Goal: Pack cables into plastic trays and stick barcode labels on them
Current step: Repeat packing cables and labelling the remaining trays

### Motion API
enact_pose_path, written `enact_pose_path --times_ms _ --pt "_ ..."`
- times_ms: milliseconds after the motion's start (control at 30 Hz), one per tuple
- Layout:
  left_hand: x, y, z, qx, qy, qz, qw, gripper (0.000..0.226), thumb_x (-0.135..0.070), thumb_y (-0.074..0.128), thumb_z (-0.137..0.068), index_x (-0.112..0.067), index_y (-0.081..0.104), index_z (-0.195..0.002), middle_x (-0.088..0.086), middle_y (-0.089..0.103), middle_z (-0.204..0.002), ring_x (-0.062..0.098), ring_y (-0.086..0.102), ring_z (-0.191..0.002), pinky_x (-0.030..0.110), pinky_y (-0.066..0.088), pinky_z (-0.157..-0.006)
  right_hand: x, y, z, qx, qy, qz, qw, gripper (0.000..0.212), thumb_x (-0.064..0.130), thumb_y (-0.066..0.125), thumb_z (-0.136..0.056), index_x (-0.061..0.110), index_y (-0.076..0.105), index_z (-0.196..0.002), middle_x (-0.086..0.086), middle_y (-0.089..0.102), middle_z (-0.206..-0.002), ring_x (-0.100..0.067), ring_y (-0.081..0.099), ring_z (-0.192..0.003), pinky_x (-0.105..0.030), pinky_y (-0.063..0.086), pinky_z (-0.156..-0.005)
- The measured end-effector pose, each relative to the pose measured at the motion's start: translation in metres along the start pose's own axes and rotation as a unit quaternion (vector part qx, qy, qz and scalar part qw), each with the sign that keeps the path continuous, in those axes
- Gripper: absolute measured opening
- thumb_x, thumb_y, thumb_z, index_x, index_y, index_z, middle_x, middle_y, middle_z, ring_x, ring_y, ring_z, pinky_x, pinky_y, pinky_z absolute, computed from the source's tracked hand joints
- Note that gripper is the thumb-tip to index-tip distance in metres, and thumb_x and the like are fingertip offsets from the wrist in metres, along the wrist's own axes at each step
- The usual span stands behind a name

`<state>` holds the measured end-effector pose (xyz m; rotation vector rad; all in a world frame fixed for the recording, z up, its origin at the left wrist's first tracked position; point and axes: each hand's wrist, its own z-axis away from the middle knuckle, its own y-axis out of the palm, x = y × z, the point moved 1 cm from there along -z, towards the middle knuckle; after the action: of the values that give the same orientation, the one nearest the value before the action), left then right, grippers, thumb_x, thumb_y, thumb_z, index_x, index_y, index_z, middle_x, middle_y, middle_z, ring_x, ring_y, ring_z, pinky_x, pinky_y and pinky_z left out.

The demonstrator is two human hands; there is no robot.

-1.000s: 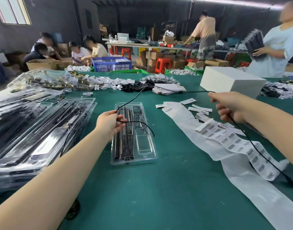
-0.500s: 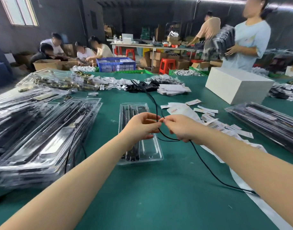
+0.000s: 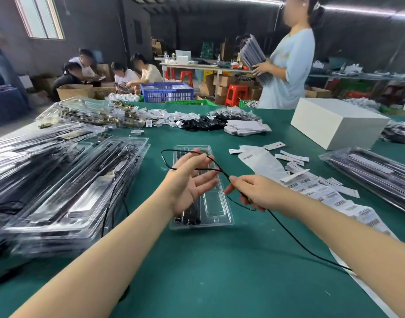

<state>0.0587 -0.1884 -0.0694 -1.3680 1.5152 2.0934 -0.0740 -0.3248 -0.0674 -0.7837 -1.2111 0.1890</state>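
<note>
A clear plastic tray (image 3: 216, 216) with black parts in its left slots lies on the green table in front of me. My left hand (image 3: 192, 177) hovers over it with fingers spread, palm turned up, and a thin black cable (image 3: 167, 161) is looped around its fingers. My right hand (image 3: 252, 193) pinches the same cable just right of the tray; the cable's tail runs off toward the lower right. A long strip of barcode labels (image 3: 320, 193) lies to the right on white backing paper.
Stacks of packed clear trays (image 3: 66, 189) fill the left side, and another stack (image 3: 369, 171) lies at right. A white box (image 3: 337, 122), loose white tags and black cable bundles (image 3: 196, 125) sit farther back. A person stands behind the table holding trays.
My hands have parted: the left has opened with the cable wrapped in a loop around its fingers, the right has pulled rightward along the cable. The standing person stepped further into view.
</note>
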Motion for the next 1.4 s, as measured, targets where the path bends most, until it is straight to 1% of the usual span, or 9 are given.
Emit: enact_pose_path --times_ms 100,200,300,500,633,767,1133,1300,1400 --pt "-0.012 -0.013 -0.003 -0.131 0.071 0.053 0.987 0.081 -0.005 0.075 -0.078 -0.022 0.029 -0.142 0.011 0.058 -0.117 0.022 0.069 -0.096 0.036 0.057 -0.083 -0.011 -0.006 0.006 -0.034 -0.048 0.036 0.998 0.025 0.039 0.049 -0.098 0.029 0.069 -0.087 -0.006 0.042 -0.065 -0.018 0.039 -0.059 -0.024 0.036 -0.052" --pt "-0.017 -0.021 0.003 -0.213 0.121 -0.363 0.899 0.103 -0.022 0.08 -0.077 -0.033 0.008 -0.151 0.004 0.043 -0.126 0.017 0.054 -0.102 0.032 0.04 -0.09 -0.019 -0.012 0.011 -0.059 -0.07 0.045 0.995 0.022 0.033 0.051 -0.098 0.03 0.069 -0.085 -0.003 0.039 -0.061 -0.016 0.035 -0.056 -0.025 0.032 -0.051" --pt "-0.003 -0.019 0.004 -0.179 0.12 -0.681 0.7 0.079 -0.063 0.061 -0.08 -0.029 0.033 -0.146 0.01 0.025 -0.142 0.027 0.042 -0.12 0.036 0.034 -0.101 -0.018 -0.016 0.01 -0.1 -0.081 0.087 0.988 0.021 0.034 0.053 -0.097 0.03 0.066 -0.082 0.01 0.037 -0.049 -0.009 0.032 -0.047 -0.026 0.03 -0.05" --pt "0.017 -0.007 -0.008 0.034 0.119 -0.775 0.619 0.103 -0.064 0.072 -0.064 -0.04 0.016 -0.147 -0.001 0.015 -0.158 0.024 0.01 -0.145 0.043 0.013 -0.117 -0.008 -0.025 0.012 -0.111 -0.119 0.07 0.984 0.019 0.031 0.052 -0.098 0.031 0.068 -0.089 0.007 0.051 -0.058 0.001 0.047 -0.048 -0.013 0.034 -0.049" --pt "0.02 -0.009 -0.011 0.017 0.091 -0.591 0.801 0.017 -0.026 0.067 -0.085 -0.018 0.061 -0.099 -0.002 0.072 -0.091 0.018 0.067 -0.086 0.023 0.051 -0.071 -0.016 -0.031 0.012 -0.178 -0.112 0.022 0.977 0.008 0.03 0.06 -0.094 0.034 0.066 -0.092 0.003 0.055 -0.066 -0.008 0.043 -0.055 -0.016 0.034 -0.05" --pt "0.012 -0.016 -0.012 -0.069 0.037 -0.349 0.934 0.008 -0.019 0.063 -0.092 -0.016 0.059 -0.099 -0.002 0.071 -0.068 0.01 0.068 -0.064 0.028 0.058 -0.063 -0.033 -0.046 0.021 -0.171 -0.043 0.08 0.981 0.017 0.03 0.067 -0.089 0.039 0.063 -0.103 0.013 0.065 -0.095 -0.011 0.056 -0.057 -0.021 0.048 -0.058" --pt "-0.021 -0.028 -0.013 -0.1 0.083 -0.339 0.932 0.01 -0.021 0.062 -0.093 -0.024 0.072 -0.091 -0.004 0.075 -0.088 0.012 0.07 -0.077 0.023 0.054 -0.069 -0.049 -0.132 0.036 -0.322 0.068 -0.354 0.876 0.018 0.026 0.054 -0.098 0.013 0.065 -0.106 0.009 0.036 -0.044 -0.005 0.025 -0.033 -0.014 0.02 -0.033" --pt "-0.035 0.011 -0.004 -0.076 0.107 -0.23 0.964 0.018 -0.029 0.054 -0.097 -0.021 0.065 -0.085 -0.006 0.066 -0.063 0.012 0.07 -0.068 0.028 0.057 -0.066 -0.047 -0.131 0.045 -0.331 0.118 -0.008 0.936 0.042 0.025 0.064 -0.091 0.015 0.056 -0.13 -0.006 0.064 -0.101 -0.017 0.056 -0.073 -0.024 0.042 -0.061" --pt "-0.034 0.053 0.002 0.012 0.112 -0.233 0.966 0.023 -0.032 0.052 -0.098 -0.027 0.068 -0.081 -0.008 0.055 -0.061 0.01 0.065 -0.061 0.036 0.057 -0.073 -0.019 -0.101 0.048 -0.264 0.017 0.109 0.958 0.086 0.044 0.074 -0.08 0.029 0.026 -0.15 -0.002 0.036 -0.15 -0.02 0.039 -0.132 -0.034 0.036 -0.102"
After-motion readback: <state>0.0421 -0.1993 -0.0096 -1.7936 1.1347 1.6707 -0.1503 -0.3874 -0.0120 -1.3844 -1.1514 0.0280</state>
